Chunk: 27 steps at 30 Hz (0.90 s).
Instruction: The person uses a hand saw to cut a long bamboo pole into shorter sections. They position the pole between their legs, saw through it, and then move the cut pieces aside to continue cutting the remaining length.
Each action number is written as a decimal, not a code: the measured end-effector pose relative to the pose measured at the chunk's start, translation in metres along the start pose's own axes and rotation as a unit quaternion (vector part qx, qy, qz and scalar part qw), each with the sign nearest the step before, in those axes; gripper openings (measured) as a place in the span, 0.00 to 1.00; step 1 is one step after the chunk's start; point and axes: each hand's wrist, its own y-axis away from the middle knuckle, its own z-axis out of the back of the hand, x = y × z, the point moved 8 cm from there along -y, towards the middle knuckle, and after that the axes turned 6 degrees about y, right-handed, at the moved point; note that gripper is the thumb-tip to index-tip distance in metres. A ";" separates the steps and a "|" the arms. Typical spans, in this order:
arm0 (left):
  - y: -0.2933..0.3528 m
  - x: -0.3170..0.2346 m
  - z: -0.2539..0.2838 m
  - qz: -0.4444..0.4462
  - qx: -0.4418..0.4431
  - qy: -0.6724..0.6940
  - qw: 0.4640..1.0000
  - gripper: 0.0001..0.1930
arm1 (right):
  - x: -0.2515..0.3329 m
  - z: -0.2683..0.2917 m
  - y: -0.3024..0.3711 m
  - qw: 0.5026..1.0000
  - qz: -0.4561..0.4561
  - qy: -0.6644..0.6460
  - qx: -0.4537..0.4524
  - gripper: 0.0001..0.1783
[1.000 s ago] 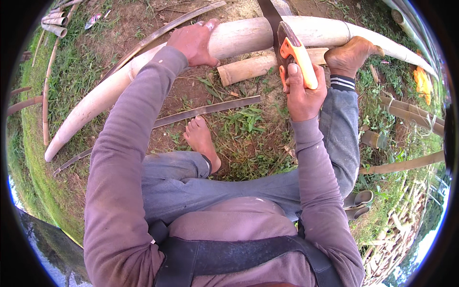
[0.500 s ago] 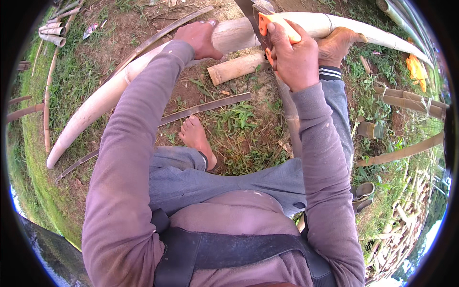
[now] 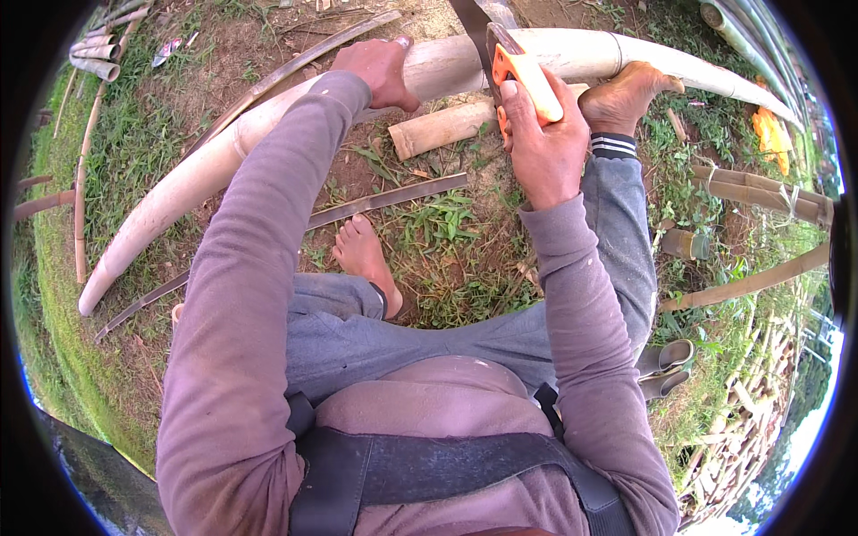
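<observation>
A long pale bamboo pole (image 3: 192, 183) lies across the ground in front of me. My left hand (image 3: 377, 73) is wrapped over it, left of the saw. In my right hand (image 3: 547, 143) is a handsaw by its orange handle (image 3: 527, 80). Its dark blade (image 3: 475, 34) crosses the pole just right of my left hand; how deep it sits in the bamboo cannot be made out. My bare right foot (image 3: 626, 98) presses on the pole beyond the saw. Below the blade lies a short bamboo piece (image 3: 438, 130).
A split bamboo strip (image 3: 389, 201) lies near my bare left foot (image 3: 362, 255). Another strip (image 3: 295, 76) rests beyond the pole. To the right are tied bamboo lengths (image 3: 760, 192), an orange cloth (image 3: 770, 138), boots (image 3: 665, 362) and a heap of bamboo scraps (image 3: 742, 429).
My right hand has drawn the saw back toward me, its handle now lower and closer. My left hand keeps its place on the pole, and my right foot stays on it.
</observation>
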 end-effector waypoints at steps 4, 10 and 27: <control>-0.003 0.004 -0.002 0.005 0.017 0.022 1.000 0.55 | 0.009 -0.005 -0.019 0.998 -0.012 0.053 0.013 0.24; -0.014 0.005 -0.005 -0.018 0.022 0.018 0.999 0.52 | -0.052 0.004 0.017 0.996 0.073 -0.041 -0.040 0.26; -0.043 0.023 -0.019 -0.078 0.055 0.106 0.990 0.50 | -0.008 0.053 0.081 0.997 0.036 0.071 -0.018 0.23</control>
